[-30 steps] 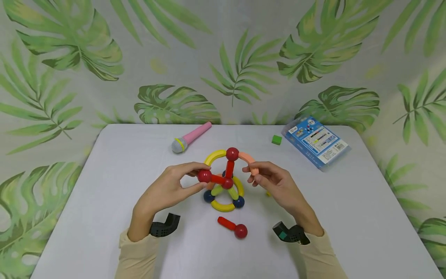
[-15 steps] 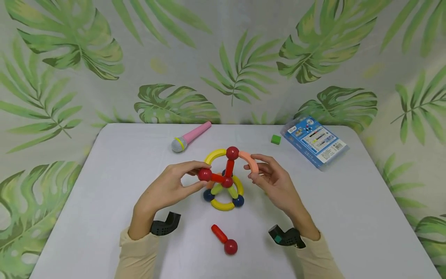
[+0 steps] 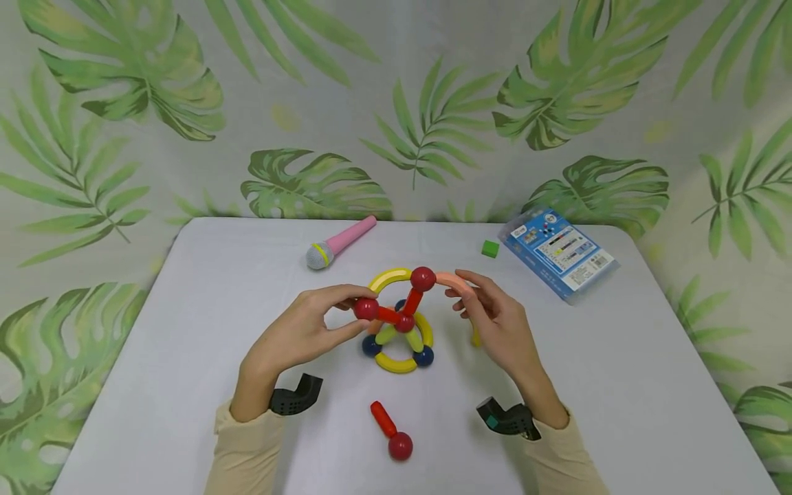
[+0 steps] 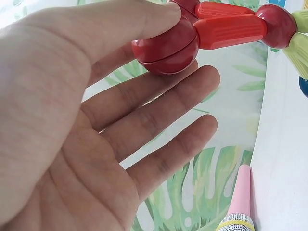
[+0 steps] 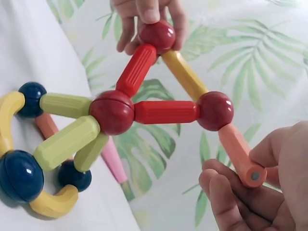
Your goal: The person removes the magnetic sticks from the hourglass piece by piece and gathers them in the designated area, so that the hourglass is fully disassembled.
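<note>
A magnetic ball-and-rod structure stands at mid-table; light green rods (image 5: pixel 67 143) rise from its ring of blue balls (image 3: pixel 423 356) and yellow arcs to a red centre ball (image 3: pixel 405 323). Two red rods branch from that ball. At the end of one, my left hand (image 3: pixel 303 326) pinches a red ball (image 4: pixel 168 48) between thumb and fingers. A yellow curved rod (image 3: pixel 391 276) links it to the upper red ball (image 3: pixel 423 278). My right hand (image 3: pixel 498 320) pinches the free end of a salmon curved rod (image 5: pixel 234 147), whose other end meets the upper ball.
A loose red rod with a red ball (image 3: pixel 400 446) lies in front of the structure. Part of a yellow piece (image 3: pixel 476 337) shows beside the right hand. Behind are a pink toy microphone (image 3: pixel 340 242), a green block (image 3: pixel 490 249) and a blue package (image 3: pixel 559 254).
The upper red ball and its rod have tilted right, with the salmon curved rod and my right hand shifting right too. The loose red rod and ball have rolled nearer and left.
</note>
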Available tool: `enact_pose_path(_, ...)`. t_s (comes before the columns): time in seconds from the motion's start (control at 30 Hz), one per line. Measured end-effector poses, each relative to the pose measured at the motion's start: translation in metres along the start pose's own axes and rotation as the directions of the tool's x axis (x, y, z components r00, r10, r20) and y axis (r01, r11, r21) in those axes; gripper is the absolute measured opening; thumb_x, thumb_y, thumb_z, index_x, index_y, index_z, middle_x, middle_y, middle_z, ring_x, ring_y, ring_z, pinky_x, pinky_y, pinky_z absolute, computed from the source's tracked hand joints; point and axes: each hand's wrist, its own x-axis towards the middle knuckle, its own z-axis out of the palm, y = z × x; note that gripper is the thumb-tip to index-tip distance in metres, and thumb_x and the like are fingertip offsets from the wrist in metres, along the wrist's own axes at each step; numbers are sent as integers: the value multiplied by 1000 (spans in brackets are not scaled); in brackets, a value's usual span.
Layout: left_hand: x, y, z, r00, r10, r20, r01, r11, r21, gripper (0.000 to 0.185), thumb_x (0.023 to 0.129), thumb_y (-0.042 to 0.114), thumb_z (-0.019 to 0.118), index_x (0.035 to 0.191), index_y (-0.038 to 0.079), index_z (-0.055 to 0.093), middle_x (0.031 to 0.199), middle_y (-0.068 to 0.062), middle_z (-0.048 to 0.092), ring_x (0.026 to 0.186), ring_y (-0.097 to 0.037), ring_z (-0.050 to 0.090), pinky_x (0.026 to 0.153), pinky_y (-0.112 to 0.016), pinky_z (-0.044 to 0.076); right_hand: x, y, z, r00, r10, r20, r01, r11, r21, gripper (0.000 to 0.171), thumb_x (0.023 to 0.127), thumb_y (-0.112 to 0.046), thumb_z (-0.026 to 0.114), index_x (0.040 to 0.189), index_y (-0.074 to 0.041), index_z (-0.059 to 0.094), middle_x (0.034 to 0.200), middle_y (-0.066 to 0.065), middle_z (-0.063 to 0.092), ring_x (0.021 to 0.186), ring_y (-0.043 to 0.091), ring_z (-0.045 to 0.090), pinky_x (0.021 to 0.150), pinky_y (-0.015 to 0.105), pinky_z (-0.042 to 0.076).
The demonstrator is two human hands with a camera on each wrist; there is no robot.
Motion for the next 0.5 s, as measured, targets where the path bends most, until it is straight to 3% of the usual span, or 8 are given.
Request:
enact_pose_path(0.1, 1, 0, 0, 1000, 9, 1, -9, 1000, 4, 42, 91, 16, 81, 131, 14, 68, 119, 6, 73, 100, -12, 66, 91, -33, 57, 1, 0, 0, 996, -80, -38, 75, 991, -113, 36, 106, -16, 60, 142, -11, 62, 109, 6, 77, 86, 14, 70, 73, 18, 56)
enact_pose_path(0.23, 1, 1, 0, 1000, 10, 8, -10, 1000, 9, 42, 91, 16, 81, 131, 13, 68, 119, 4, 73, 100, -12, 66, 91, -33, 57, 2, -1, 0, 976, -199, -93, 168, 950, -264, 37, 102, -11, 65, 139, -9, 65, 104, 6, 76, 83, 16, 69, 64, 20, 53)
enact_pose_path(0.5, 0, 2, -1, 1000, -13, 9, 13, 1000, 13, 43, 90, 16, 82, 130, 11, 68, 119, 3, 73, 100, -13, 66, 90, -34, 58, 1, -9, 2, 935, -332, -123, 264, 885, -382, 43, 95, -2, 72, 137, -9, 67, 106, 8, 75, 85, 17, 64, 63, 22, 51)
